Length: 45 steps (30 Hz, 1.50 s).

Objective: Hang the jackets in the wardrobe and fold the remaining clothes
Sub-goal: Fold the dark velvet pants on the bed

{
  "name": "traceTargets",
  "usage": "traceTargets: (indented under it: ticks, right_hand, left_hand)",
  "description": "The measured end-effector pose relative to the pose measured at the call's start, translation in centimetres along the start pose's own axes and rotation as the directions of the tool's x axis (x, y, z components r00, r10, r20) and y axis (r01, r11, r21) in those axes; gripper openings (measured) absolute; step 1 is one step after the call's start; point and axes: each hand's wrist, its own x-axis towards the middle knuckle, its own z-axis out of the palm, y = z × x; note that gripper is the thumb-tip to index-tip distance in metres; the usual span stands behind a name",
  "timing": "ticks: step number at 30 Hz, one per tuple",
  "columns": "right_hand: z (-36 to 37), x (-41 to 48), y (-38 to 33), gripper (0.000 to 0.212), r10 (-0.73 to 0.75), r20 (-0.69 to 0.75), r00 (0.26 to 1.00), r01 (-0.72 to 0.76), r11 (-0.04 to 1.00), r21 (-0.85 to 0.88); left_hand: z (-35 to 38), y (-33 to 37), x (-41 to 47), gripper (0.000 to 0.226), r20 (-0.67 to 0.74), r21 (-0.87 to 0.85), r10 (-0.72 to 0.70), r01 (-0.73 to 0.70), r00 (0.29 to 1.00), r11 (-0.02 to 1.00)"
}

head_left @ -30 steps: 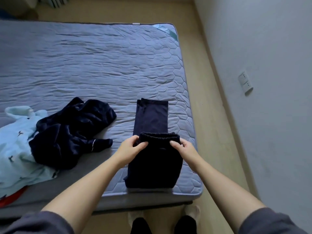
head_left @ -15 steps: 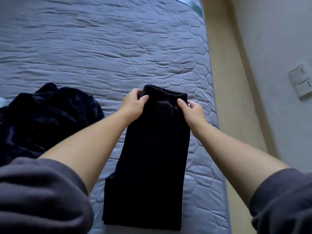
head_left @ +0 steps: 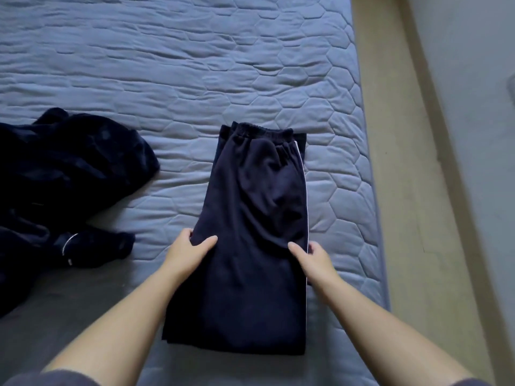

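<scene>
Grey-blue quilted fabric stitched in hexagons is covering the mattress (head_left: 195, 79), which is filling most of the frame. A strip of pale floor (head_left: 390, 135) is running down the right side, with a grey wall (head_left: 473, 79) rising beyond it at far right. Folded navy trousers (head_left: 250, 213) are lying lengthwise at centre frame, waistband toward the top. The left hand (head_left: 189, 253) is pinching their left edge, thumb on top, and the right hand (head_left: 313, 259) is pinching the right edge likewise. A crumpled dark garment (head_left: 69, 176) is sitting at the left edge.
</scene>
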Motion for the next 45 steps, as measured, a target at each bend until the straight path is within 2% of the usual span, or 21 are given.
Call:
traceTargets:
  ticks: [4,8,11,15,17,22,24,27,29,31,32,33,34,36,38,40,42,43,45]
  right_hand:
    - [0.5,-2.7,2.9,0.011,0.051,0.102,0.993,-0.042,0.995,-0.091]
    - [0.3,-4.6,4.7,0.014,0.058,0.077,0.995,-0.052,0.996,-0.078]
    - [-0.5,-6.0,6.0,0.015,0.093,0.099,0.991,-0.084,0.993,-0.085]
    - [-1.9,-8.6,9.0,0.02,0.228,0.207,0.951,-0.212,0.972,-0.096]
    - [-2.3,-10.2,10.3,0.02,0.272,0.234,0.933,-0.255,0.962,-0.101]
    - [-2.7,-13.0,10.2,0.014,0.209,0.161,0.964,-0.193,0.975,-0.109]
    - [-3.2,-14.2,10.0,0.015,0.223,0.147,0.964,-0.203,0.969,-0.141]
    - [-4.4,-17.6,10.6,0.009,0.31,0.16,0.937,-0.263,0.929,-0.259]
    - [-5.2,-20.1,10.5,0.014,0.347,0.174,0.922,-0.298,0.92,-0.256]
    - [-5.9,-21.9,9.5,0.049,0.316,0.162,0.935,-0.289,0.942,-0.172]
    - [-6.4,-22.5,8.4,0.066,0.29,0.14,0.947,-0.274,0.954,-0.124]
    - [-6.9,-22.9,6.9,0.075,0.254,0.129,0.958,-0.246,0.966,-0.073]
    - [-7.4,-23.0,5.2,0.074,0.214,0.134,0.968,-0.214,0.977,-0.011]
    - [-8.2,-22.5,1.1,0.056,0.152,0.176,0.973,-0.173,0.979,0.109]
    - [-8.8,-21.1,-3.1,0.039,0.111,0.219,0.969,-0.145,0.978,0.147]
    - [-8.9,-18.7,-6.7,0.032,0.099,0.257,0.961,-0.148,0.972,0.18]
    - [-8.6,-15.8,-9.5,0.029,0.097,0.295,0.951,-0.167,0.961,0.222]
    - [-8.3,-14.0,-10.6,0.03,0.079,0.309,0.948,-0.158,0.958,0.241]
    - [-7.6,-10.0,-12.3,0.033,0.021,0.297,0.955,-0.11,0.953,0.284]
  left_hand:
    - [-0.4,-2.8,-2.4,0.034,0.112,0.048,-0.056,0.051,0.992,0.998]
    - [0.5,-5.1,-4.6,0.041,0.077,0.036,-0.124,0.122,0.989,0.992]
    - [1.0,-6.5,-6.4,0.045,0.12,0.014,-0.177,0.176,0.977,0.984]
    - [1.1,-9.7,-9.7,0.034,0.229,0.061,-0.304,0.299,0.924,0.952]
    - [1.0,-10.8,-11.1,0.03,0.239,0.064,-0.332,0.327,0.912,0.943]
    - [0.5,-9.9,-13.4,0.043,0.173,0.09,-0.318,0.307,0.932,0.948]
    - [-0.2,-9.0,-14.6,0.042,0.228,0.155,-0.401,0.373,0.887,0.915]
    - [-1.4,-7.9,-17.3,0.04,0.333,0.386,-0.535,0.406,0.776,0.829]
    - [-2.0,-7.2,-19.2,0.04,0.341,0.426,-0.556,0.403,0.758,0.81]
    - [-2.4,-6.4,-20.9,0.045,0.333,0.332,-0.517,0.415,0.788,0.847]
    - [-2.7,-5.8,-21.5,0.051,0.315,0.242,-0.478,0.417,0.82,0.876]
    - [-3.2,-5.1,-22.0,0.058,0.301,0.121,-0.44,0.423,0.846,0.898]
    - [-3.7,-4.2,-22.4,0.065,0.306,-0.024,-0.401,0.428,0.863,0.903]
    - [-4.8,-1.7,-22.4,0.078,0.34,-0.261,-0.294,0.39,0.893,0.883]
    - [-5.9,1.4,-21.0,0.077,0.33,-0.386,-0.207,0.331,0.921,0.861]
    - [-6.7,4.7,-18.5,0.06,0.287,-0.468,-0.162,0.286,0.944,0.836]
    - [-6.7,7.8,-15.5,0.025,0.267,-0.532,-0.149,0.275,0.952,0.801]
    - [-6.5,9.1,-14.0,0.016,0.273,-0.567,-0.146,0.281,0.951,0.774]
    - [-5.6,11.3,-10.4,0.02,0.284,-0.629,-0.131,0.288,0.95,0.722]
